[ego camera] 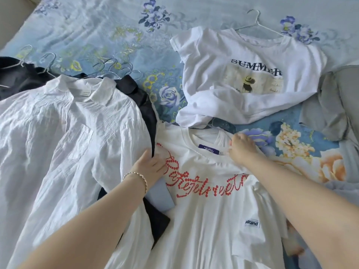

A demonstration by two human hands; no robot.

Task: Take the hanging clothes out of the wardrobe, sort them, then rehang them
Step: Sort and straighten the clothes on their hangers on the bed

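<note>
A pale blue ground with purple, yellow and orange flowers is being shown by the bedsheet (97,32), white by the collared shirt (58,133) and black by the dark garment (142,98). Red beaded script is being carried on the near white T-shirt (204,220), while navy lettering and a pale yellow picture are being carried on the far white T-shirt (223,90); grey is being shown by the crumpled garment (326,105).

**A bedroom at home**
You look down on a bed (97,30) spread with a blue floral sheet, and across it lie everyday clothes: a white collared shirt (58,123), a white "SUMMER" T-shirt (242,90) and dark garments (19,74), with wire hangers (254,22) at their necks.
</note>
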